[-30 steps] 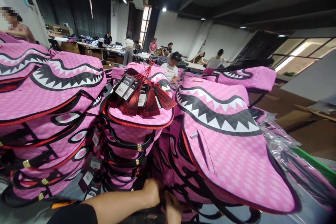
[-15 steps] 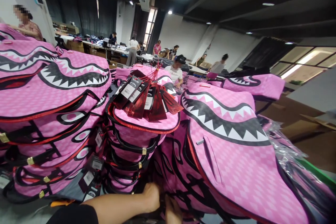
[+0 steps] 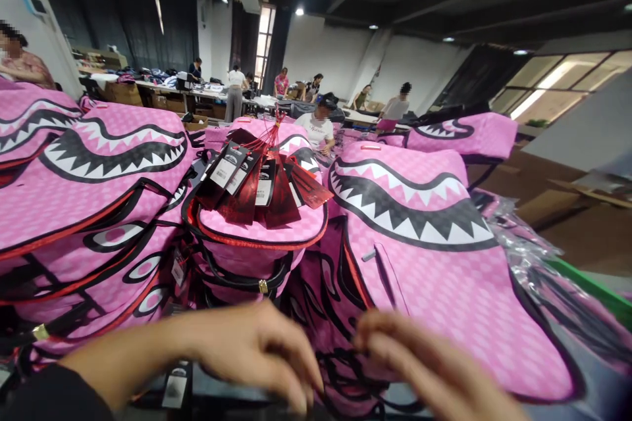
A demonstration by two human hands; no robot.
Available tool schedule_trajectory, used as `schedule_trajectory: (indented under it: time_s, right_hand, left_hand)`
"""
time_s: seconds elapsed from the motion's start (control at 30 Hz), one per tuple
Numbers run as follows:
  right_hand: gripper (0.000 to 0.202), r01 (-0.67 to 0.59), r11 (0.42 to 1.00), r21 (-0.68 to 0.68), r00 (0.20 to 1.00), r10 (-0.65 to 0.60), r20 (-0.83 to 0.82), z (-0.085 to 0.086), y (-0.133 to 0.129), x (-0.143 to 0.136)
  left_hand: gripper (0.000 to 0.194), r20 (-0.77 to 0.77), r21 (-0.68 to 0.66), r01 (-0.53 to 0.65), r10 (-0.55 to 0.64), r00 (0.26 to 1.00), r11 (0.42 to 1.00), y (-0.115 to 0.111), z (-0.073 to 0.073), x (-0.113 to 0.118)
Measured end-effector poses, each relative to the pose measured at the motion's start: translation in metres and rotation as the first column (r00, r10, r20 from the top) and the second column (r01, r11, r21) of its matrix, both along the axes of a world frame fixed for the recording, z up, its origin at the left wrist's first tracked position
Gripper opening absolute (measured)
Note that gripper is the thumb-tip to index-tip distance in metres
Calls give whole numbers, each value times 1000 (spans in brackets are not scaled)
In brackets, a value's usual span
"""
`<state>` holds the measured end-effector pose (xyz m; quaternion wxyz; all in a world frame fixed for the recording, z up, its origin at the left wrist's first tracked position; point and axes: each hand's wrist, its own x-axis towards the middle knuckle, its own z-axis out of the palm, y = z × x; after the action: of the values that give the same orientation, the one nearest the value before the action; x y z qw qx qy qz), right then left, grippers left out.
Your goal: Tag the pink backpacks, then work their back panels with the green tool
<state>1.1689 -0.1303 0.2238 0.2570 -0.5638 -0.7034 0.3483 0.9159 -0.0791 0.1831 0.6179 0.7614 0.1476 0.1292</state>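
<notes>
Apparent positioning step: left hand (image 3: 259,345), fingers loosely curled, and right hand (image 3: 434,365), fingers together, hover before pink bags (image 3: 459,296); gripping calls for closure.

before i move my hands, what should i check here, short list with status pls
1. Hands apart: ok, a gap separates left hand and right hand.
2. Hands open: ok, nothing seen in either.
3. Hands in sharp view: not ok, both blurred.
4. Tags bunched: ok, lying on the middle bag.
5. Right bag teeth up: ok.
6. Lower middle stack: cannot tell, left hand covers it.
</notes>
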Motion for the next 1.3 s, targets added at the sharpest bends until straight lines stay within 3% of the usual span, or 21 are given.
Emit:
schedule_trajectory:
  time_s: [0.03, 0.07, 0.1, 0.13, 0.17, 0.2, 0.23, 0.3, 0.4, 0.57, 0.67, 0.73, 0.87, 1.0, 1.07, 1.13, 1.17, 1.23, 1.3]
  right_hand:
    - [26, 29, 978, 209, 998, -41, 49, 28, 27, -3]
    - [23, 56, 919, 391, 990, -103, 99, 50, 59, -8]
    - [17, 75, 847, 527, 976, -170, 134, 66, 94, -15]
    - [11, 106, 797, 595, 963, -232, 140, 77, 131, -25]
    - [10, 131, 780, 611, 961, -252, 116, 84, 167, -37]
    - [13, 145, 775, 615, 962, -256, 97, 88, 201, -50]
    - [15, 166, 781, 602, 963, -259, 70, 89, 232, -63]
    - [15, 204, 822, 532, 972, -233, -13, 87, 278, -87]
    - [10, 207, 877, 435, 974, -228, -4, 81, 311, -109]
    - [8, 213, 865, 454, 962, -267, 58, 75, 326, -112]
    - [6, 235, 852, 468, 967, -252, -26, 73, 333, -111]
    - [5, 229, 878, 420, 972, -232, -43, 73, 336, -112]
    - [4, 195, 895, 400, 971, -233, 49, 78, 332, -109]
    - [21, 79, 798, 597, 871, -347, 348, 93, 313, -101]
    - [23, -28, 771, 636, 752, -403, 521, 104, 296, -99]
    - [17, -77, 782, 618, 633, -441, 636, 119, 272, -98]
    - [18, -71, 794, 604, 588, -455, 668, 127, 257, -95]
    - [33, 7, 809, 588, 578, -483, 658, 139, 225, -87]
    - [55, 213, 811, 544, 675, -525, 519, 141, 189, -74]
  left_hand:
    - [18, 99, 109, -216, 206, 974, 970, 14, 35, -10]
    - [13, 241, 216, -465, 414, 878, 859, 34, 67, -17]
    - [12, 414, 285, -677, 550, 725, 679, 58, 93, -21]
    - [11, 537, 308, -818, 622, 571, 485, 86, 115, -22]
    - [9, 621, 315, -896, 646, 445, 314, 116, 132, -22]
    - [5, 672, 328, -928, 645, 362, 180, 147, 144, -20]
    - [6, 688, 348, -934, 655, 312, 79, 178, 153, -18]
    - [17, 625, 418, -908, 732, 272, -19, 230, 161, -14]
    - [35, 467, 497, -867, 851, 240, -29, 277, 160, -3]
    - [50, 316, 573, -819, 918, 241, 18, 304, 150, 20]
    - [44, 310, 580, -813, 909, 279, 52, 320, 147, 27]
    - [34, 345, 567, -821, 883, 317, 73, 332, 144, 27]
    - [32, 454, 534, -844, 823, 340, 54, 347, 139, 19]
    - [30, 486, 520, -854, 829, 276, -21, 333, 136, 21]
    - [28, 452, 554, -830, 858, 244, -56, 320, 138, 29]
    - [25, 395, 604, -795, 886, 244, -51, 310, 143, 35]
    - [24, 369, 622, -782, 896, 249, -39, 307, 146, 37]
    - [20, 334, 638, -770, 906, 259, -15, 309, 152, 35]
    - [21, 362, 607, -794, 883, 299, 21, 313, 151, 30]
